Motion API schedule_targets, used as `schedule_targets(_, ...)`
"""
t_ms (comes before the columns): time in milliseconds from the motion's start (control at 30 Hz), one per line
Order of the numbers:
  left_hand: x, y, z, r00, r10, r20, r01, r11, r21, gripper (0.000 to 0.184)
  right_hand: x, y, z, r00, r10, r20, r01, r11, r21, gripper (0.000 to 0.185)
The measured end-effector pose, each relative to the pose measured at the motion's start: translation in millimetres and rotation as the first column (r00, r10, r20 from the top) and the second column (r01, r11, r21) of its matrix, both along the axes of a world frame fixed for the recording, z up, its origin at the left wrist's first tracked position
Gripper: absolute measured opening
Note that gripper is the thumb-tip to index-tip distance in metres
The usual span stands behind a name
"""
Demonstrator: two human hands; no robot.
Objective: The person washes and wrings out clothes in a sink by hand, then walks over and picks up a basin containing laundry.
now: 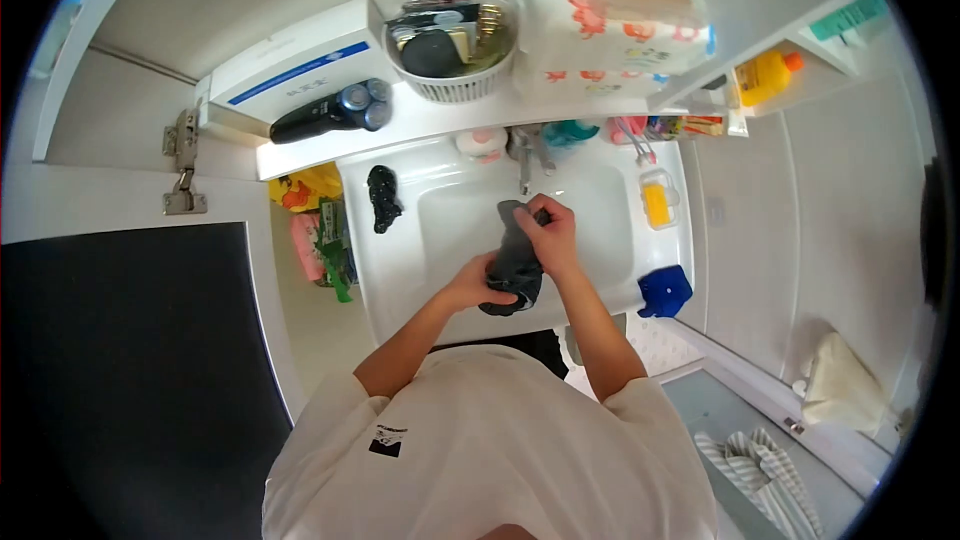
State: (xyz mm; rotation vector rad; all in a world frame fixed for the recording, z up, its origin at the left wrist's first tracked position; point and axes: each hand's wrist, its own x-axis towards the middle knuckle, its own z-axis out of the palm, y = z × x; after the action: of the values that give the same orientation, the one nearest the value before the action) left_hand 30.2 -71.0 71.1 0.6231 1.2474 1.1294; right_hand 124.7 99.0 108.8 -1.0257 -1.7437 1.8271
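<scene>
Over the basin of the white sink point(440, 240), a dark wet sock point(517, 252) hangs between my two hands. My left hand point(472, 285) is closed around its lower, bunched end. Higher up, my right hand point(552, 235) pinches the sock's upper part, just in front of the faucet point(525, 165). Folds of the cloth hide some of my fingertips. Another black wet bundle of cloth point(383, 200), likely also a sock, lies on the sink's left ledge.
A yellow soap bar in a dish point(657, 203) and a blue cloth point(665, 292) sit on the right ledge. The shelf above carries an electric shaver point(330, 112), a white box point(290, 60) and a white basket point(455, 87). An open cabinet door point(140, 330) stands at left.
</scene>
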Motion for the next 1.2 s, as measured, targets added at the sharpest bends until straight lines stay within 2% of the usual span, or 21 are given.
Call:
schedule_targets(67, -6, -14, -6, 0.998, 0.069, 0.012, -0.069, 0.997, 0.017, 0.072, -13, -10, 10, 0.986, 0.124, 0.110, -0.135, 0.986, 0.099, 0.018)
schedule_targets(167, -18, -29, -9, 0.973, 0.231, 0.018, -0.230, 0.973, -0.027, 0.070, -38, -25, 9, 0.973, 0.208, -0.103, -0.178, 0.953, 0.247, 0.046)
schedule_targets(267, -37, -33, -3, 0.904, 0.426, 0.022, -0.423, 0.902, -0.083, 0.069, -57, -38, -5, 0.979, 0.195, -0.064, -0.132, 0.836, 0.533, 0.073)
schedule_targets(300, -43, -31, -1, 0.872, 0.489, 0.028, -0.485, 0.869, -0.098, 0.069, -59, -44, -19, 0.976, 0.220, -0.002, -0.184, 0.823, 0.537, 0.086)
schedule_targets(400, -70, -32, -8, 0.852, 0.502, -0.149, -0.513, 0.857, -0.043, 0.068, -64, -65, -47, 0.967, 0.248, 0.065, -0.256, 0.939, 0.228, 0.097)
schedule_targets(433, -77, -33, -7, 0.847, 0.500, -0.182, -0.511, 0.860, -0.013, 0.070, -69, -70, -53, 0.964, 0.265, -0.025, -0.266, 0.964, -0.024, 0.101)
schedule_targets(533, -92, -29, -4, 0.820, 0.562, -0.109, -0.565, 0.825, 0.002, 0.072, -75, -73, -37, 0.929, 0.329, -0.167, -0.369, 0.833, -0.412, 0.101)
schedule_targets(633, -105, -23, -21, 0.750, 0.603, -0.271, -0.619, 0.785, 0.031, 0.077, -96, -65, -42, 0.936, 0.314, -0.160, -0.352, 0.829, -0.434, 0.097)
schedule_targets(667, -111, -20, -25, 0.723, 0.608, -0.328, -0.634, 0.772, 0.032, 0.078, -106, -61, -44, 0.932, 0.348, -0.104, -0.360, 0.845, -0.396, 0.094)
schedule_targets(700, -115, -15, -17, 0.659, 0.577, -0.482, -0.655, 0.756, 0.009, 0.081, -115, -56, -46, 0.925, 0.378, -0.046, -0.369, 0.857, -0.359, 0.090)
schedule_targets(800, -128, -6, -35, 0.543, 0.609, -0.578, -0.703, 0.707, 0.084, 0.081, -140, -47, -72, 0.910, 0.402, 0.099, -0.391, 0.914, -0.111, 0.080)
schedule_targets(833, -128, -2, -40, 0.450, 0.674, -0.586, -0.723, 0.660, 0.204, 0.081, -147, -48, -95, 0.913, 0.369, 0.174, -0.381, 0.924, 0.038, 0.079)
schedule_targets(867, -133, -2, -42, 0.472, 0.667, -0.576, -0.702, 0.680, 0.212, 0.082, -154, -50, -114, 0.915, 0.323, 0.241, -0.371, 0.910, 0.185, 0.079)
schedule_targets(933, -143, 0, -49, 0.523, 0.649, -0.553, -0.656, 0.720, 0.224, 0.082, -161, -52, -136, 0.932, 0.271, 0.242, -0.333, 0.904, 0.268, 0.081)
schedule_targets(967, -147, 2, -55, 0.439, 0.632, -0.638, -0.628, 0.724, 0.285, 0.083, -164, -50, -144, 0.939, 0.245, 0.241, -0.314, 0.898, 0.310, 0.083)
schedule_targets(1033, -153, 2, -71, 0.238, 0.588, -0.773, -0.552, 0.737, 0.391, 0.084, -171, -47, -152, 0.955, 0.199, 0.218, -0.258, 0.923, 0.286, 0.086)
schedule_targets(1133, -145, -8, -72, 0.171, 0.519, -0.837, -0.566, 0.747, 0.348, 0.081, -171, -52, -145, 0.975, 0.152, 0.163, -0.191, 0.947, 0.257, 0.090)
schedule_targets(1200, -146, -25, -62, 0.045, 0.474, -0.879, -0.527, 0.759, 0.382, 0.075, -169, -52, -140, 0.984, 0.141, 0.113, -0.166, 0.952, 0.257, 0.091)
